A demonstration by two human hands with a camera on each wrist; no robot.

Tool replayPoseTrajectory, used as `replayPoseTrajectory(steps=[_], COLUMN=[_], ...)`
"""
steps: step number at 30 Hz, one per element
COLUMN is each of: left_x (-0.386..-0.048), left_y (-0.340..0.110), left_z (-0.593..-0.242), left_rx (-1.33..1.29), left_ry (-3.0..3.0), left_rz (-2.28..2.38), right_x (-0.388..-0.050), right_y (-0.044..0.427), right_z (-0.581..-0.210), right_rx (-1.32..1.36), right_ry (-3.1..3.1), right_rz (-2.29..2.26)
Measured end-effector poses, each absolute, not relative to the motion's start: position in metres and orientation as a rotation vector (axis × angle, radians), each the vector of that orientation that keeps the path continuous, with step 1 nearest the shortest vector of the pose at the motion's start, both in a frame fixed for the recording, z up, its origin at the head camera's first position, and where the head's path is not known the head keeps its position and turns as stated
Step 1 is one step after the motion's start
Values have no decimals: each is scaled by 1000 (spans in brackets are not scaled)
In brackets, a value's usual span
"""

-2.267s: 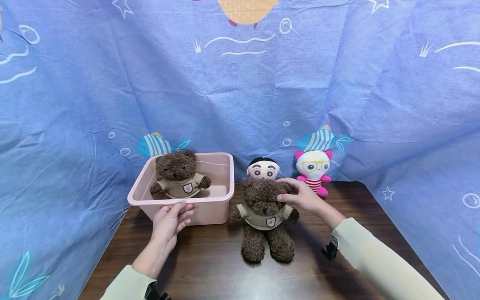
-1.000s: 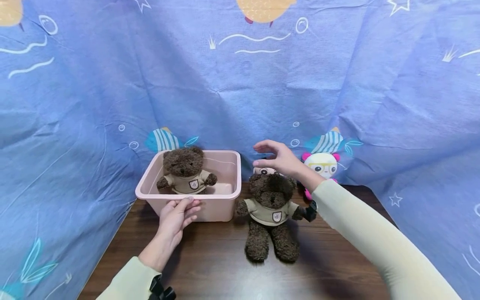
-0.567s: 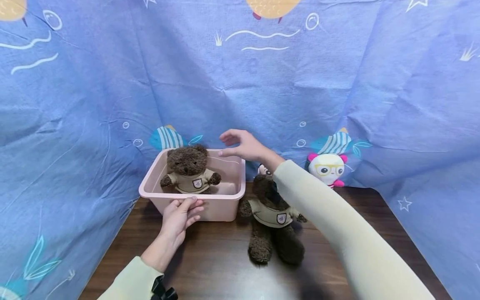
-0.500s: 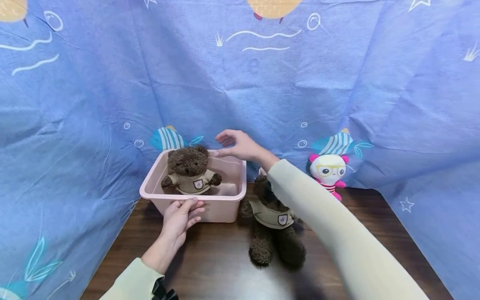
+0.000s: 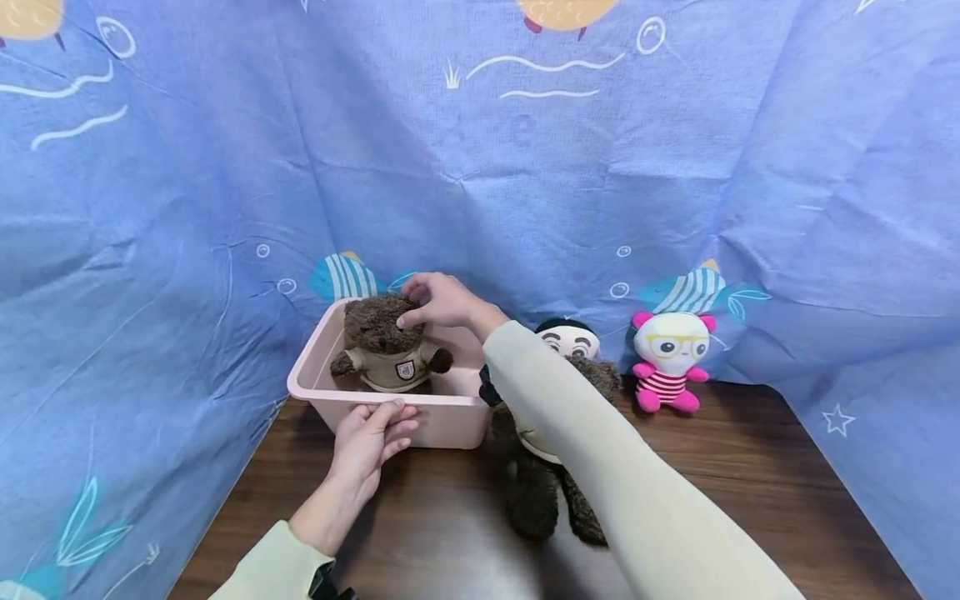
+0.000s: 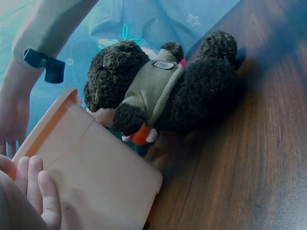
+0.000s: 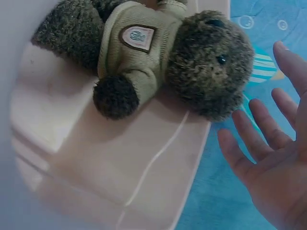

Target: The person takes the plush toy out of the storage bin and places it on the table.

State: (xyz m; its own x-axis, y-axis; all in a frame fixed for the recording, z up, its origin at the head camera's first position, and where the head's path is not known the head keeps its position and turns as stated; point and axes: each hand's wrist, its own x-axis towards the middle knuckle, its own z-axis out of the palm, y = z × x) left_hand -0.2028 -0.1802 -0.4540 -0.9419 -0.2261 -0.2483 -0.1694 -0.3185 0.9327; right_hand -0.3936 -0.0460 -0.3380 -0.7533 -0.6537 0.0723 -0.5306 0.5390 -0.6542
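A pink plastic bin (image 5: 450, 425) stands at the table's left, with a brown teddy bear (image 5: 384, 371) in a beige shirt sitting inside. My left hand (image 5: 365, 446) holds the bin's front rim, thumb on top and fingers against the outer wall. Over the seated bear's head is my right hand (image 5: 444, 302), its thumb overlapping the head in the head view. From the right wrist, the fingers (image 7: 263, 120) look spread and nearly straight beside the head, not closed round it. A second, similar teddy bear (image 6: 153, 86) sits right of the bin, partly hidden by my right sleeve in the head view.
Behind the second bear, a black-haired doll (image 5: 567, 340) shows only its upper face. A pink and white panda plush (image 5: 672, 354) with yellow glasses sits at the back right of the wooden table (image 5: 750, 467). A blue patterned cloth (image 5: 480, 167) hangs around the table.
My right hand has left the second bear's head, swung left over the bin and come down to the seated bear's head. The left hand stays on the rim. The head view has turned slightly right.
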Motion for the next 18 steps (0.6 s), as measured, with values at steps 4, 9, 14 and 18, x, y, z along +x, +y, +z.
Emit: replayPoseTrajectory(steps=[4,9,14,18], left_x=[-204,-205,-203,-202], left_y=[-180,-179,-178,-180], left_z=[-453,-453,-453,-453], left_rx=[525,523,516,517], left_ry=[-1803,-1789,-1792,-1788], left_rz=[-2462,-2467,-2455,-2451], right_x=[-398,-404,-404,-402], right_y=[-52,-58,-68,-74], right_z=[-344,-350,-354,-354], right_rx=[-973,-955,-972,-964], right_ry=[2597,2633,2632,2640], right_rz=[-971,-915,-777,-730])
